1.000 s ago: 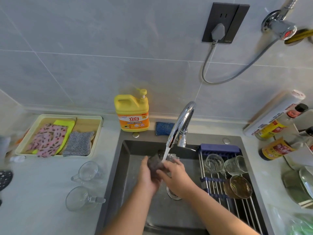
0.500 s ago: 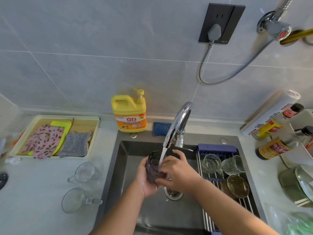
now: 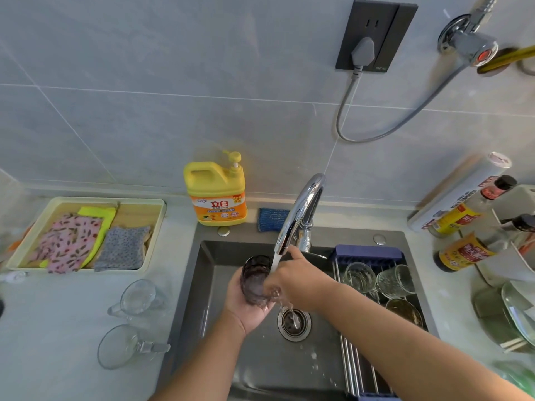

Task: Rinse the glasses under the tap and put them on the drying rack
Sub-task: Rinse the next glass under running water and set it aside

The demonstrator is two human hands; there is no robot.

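Observation:
A dark tinted glass point(image 3: 254, 279) stands upright in my left hand point(image 3: 246, 311), which cups it from below over the sink point(image 3: 214, 299). My right hand point(image 3: 301, 282) wraps its fingers round the glass's right side, one finger raised toward the spout. Water runs from the chrome tap point(image 3: 301, 209) past the glass's right edge, over my right fingers and into the drain point(image 3: 293, 322). The drying rack point(image 3: 350, 363) spans the sink's right side and holds two clear glasses point(image 3: 359, 277) point(image 3: 395, 280) and an amber glass point(image 3: 404, 312). Two clear glass mugs point(image 3: 136, 298) point(image 3: 121, 347) lie on the counter left of the sink.
A yellow detergent bottle point(image 3: 215, 192) and a blue sponge point(image 3: 272, 219) sit behind the sink. A tray of folded cloths point(image 3: 86, 235) is at the left. Sauce bottles point(image 3: 463, 253), a roll point(image 3: 460, 192) and stacked dishes point(image 3: 515, 316) crowd the right counter.
The dark glass has come upright and lower in my left hand. The stream, which fell into it half a second ago, now runs down its right side over my right fingers.

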